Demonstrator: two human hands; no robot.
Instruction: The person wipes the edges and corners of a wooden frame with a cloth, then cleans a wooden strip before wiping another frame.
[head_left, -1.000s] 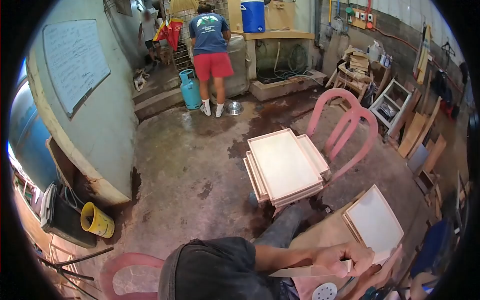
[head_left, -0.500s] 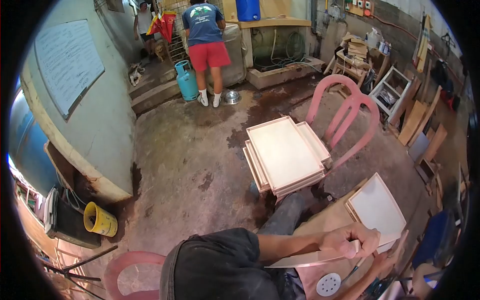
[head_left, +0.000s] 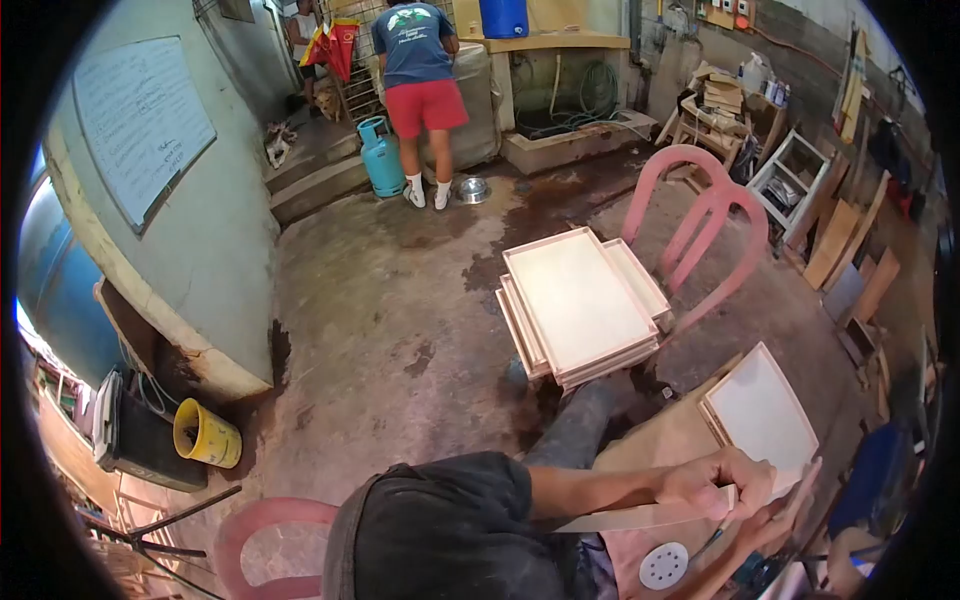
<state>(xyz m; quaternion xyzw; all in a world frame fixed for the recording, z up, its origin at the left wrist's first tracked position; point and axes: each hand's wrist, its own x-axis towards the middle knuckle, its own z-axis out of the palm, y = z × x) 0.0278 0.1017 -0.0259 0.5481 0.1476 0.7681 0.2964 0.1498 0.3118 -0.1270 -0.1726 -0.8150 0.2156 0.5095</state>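
My left hand (head_left: 722, 482) is closed round a small pale piece at the end of a light flat strip (head_left: 640, 517), which runs back below my forearm. Just beyond it, my right hand (head_left: 785, 515) is partly hidden; its visible fingers lie along the near edge of a pale framed tray (head_left: 765, 415). A round white sanding disc (head_left: 663, 566) with holes rests on the brown surface below my hands. Further forward, a stack of shallow framed trays (head_left: 580, 300) sits by a pink chair.
A pink chair (head_left: 690, 220) stands behind the stack. Another person (head_left: 415, 60) in red shorts faces away near a blue gas cylinder (head_left: 381, 160). A yellow bucket (head_left: 207, 433) is at left, and wood pieces (head_left: 835, 240) lean at right. A second person stands at the upper left.
The view has shifted slightly, so the room appears a little to the right. My left hand has moved slightly right with the strip, and the far person at upper left has shifted.
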